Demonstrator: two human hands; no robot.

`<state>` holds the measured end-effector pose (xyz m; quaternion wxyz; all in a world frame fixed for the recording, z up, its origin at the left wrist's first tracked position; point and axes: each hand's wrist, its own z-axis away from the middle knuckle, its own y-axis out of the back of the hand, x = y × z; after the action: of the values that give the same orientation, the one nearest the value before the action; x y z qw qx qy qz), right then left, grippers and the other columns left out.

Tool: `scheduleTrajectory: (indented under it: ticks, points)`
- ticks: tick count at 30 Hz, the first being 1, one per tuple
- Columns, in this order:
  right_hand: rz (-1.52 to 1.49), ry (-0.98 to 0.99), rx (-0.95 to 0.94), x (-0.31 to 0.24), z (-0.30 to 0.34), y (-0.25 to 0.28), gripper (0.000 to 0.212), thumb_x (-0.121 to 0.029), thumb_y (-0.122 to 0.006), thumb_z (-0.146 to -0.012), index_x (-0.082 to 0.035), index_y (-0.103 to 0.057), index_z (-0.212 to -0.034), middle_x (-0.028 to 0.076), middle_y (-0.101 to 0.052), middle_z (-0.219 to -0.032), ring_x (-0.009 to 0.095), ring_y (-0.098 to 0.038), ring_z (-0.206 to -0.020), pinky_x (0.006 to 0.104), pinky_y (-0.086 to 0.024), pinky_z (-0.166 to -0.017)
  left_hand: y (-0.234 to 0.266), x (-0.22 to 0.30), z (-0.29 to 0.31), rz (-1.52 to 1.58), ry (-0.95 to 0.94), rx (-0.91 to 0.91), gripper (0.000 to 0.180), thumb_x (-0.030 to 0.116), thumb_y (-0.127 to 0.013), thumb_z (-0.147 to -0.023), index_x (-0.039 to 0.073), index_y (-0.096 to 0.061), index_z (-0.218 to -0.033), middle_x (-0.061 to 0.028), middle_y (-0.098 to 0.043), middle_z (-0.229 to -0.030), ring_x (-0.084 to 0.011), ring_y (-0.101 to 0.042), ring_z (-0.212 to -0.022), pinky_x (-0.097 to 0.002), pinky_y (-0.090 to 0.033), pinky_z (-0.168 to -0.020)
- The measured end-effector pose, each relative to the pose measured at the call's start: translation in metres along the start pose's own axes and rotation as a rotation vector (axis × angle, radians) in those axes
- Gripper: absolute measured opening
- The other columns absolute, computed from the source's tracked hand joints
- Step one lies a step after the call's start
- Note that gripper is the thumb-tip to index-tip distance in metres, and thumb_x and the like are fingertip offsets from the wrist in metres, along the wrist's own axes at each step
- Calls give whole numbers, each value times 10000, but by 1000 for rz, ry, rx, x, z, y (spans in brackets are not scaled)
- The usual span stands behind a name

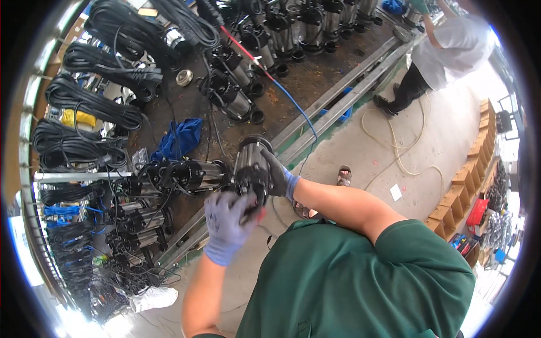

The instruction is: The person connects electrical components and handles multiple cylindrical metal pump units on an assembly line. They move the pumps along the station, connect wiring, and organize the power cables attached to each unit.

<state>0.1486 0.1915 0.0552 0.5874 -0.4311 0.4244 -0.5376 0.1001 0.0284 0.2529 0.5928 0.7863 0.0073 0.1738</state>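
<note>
A submersible pump (251, 166) with a steel body and black ends is between my hands, over the edge of the workbench. My right hand (278, 173), in a grey-and-lavender glove, grips its right side. My left hand (228, 222), gloved in lavender, is curled at the pump's near black end and slightly blurred. Something small and red (261, 214) shows beside the left fingers; its kind is unclear. Just left of the held pump, another steel-and-black pump (194, 176) lies on its side. A crumpled blue cloth (179, 138) is on the bench beyond it.
Bundles of black cable (93, 101) fill the bench's left side. More pumps (282, 28) stand along the back. A red-and-blue hose (293, 101) crosses the metal rails (349, 84). A co-worker (445, 50) stands at the upper right. Wooden boxes (465, 177) line the right.
</note>
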Motion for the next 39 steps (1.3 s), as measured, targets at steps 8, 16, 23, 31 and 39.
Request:
scheduleTrajectory:
  ticks: [8, 16, 23, 31, 39]
  points:
    - [570, -281, 183, -66, -2, 5, 457, -496, -589, -1002, -106, -662, -1229, 69, -740, -1078, 247, -718, -960, 437, -592, -851, -3, -102, -110, -345, 368, 60, 437, 478, -582, -996, 115, -704, -1206, -189, -679, -1120, -409, -631, -1074, -506, -496, -944]
    - [1092, -330, 637, -175, 191, 57, 226, -118, -703, -901, 12, -629, -1070, 176, -717, -1042, 282, -747, -932, 408, -649, -754, 12, -147, -115, -310, 482, -83, 472, 480, -560, -1012, 138, -660, -1321, -225, -643, -1219, -416, -627, -1142, -503, -505, -983]
    - [1038, -122, 971, -187, 322, 122, 119, -39, -728, -867, 26, -690, -960, 186, -754, -896, 289, -763, -761, 399, -657, -690, -16, -99, -87, -141, 268, 472, 505, 323, -688, -925, 107, -587, -1370, -193, -590, -1306, -388, -584, -1173, -499, -456, -1022]
    - [1178, -5, 961, -114, 398, 183, 198, -59, -755, -842, 44, -745, -1010, 155, -778, -1024, 234, -735, -957, 342, -578, -897, -204, -90, -61, 113, -14, 162, 311, 257, -718, -838, 66, -693, -1083, -107, -635, -1181, -332, -568, -1178, -504, -443, -1032]
    - [1347, -177, 1246, -100, 430, 167, 426, -374, -734, -936, 42, -764, -1023, 98, -786, -977, 182, -655, -921, 337, -471, -922, -245, -116, -89, 68, 38, 36, 433, 300, -688, -882, 107, -678, -1269, -113, -635, -1148, -334, -561, -1162, -515, -432, -1053]
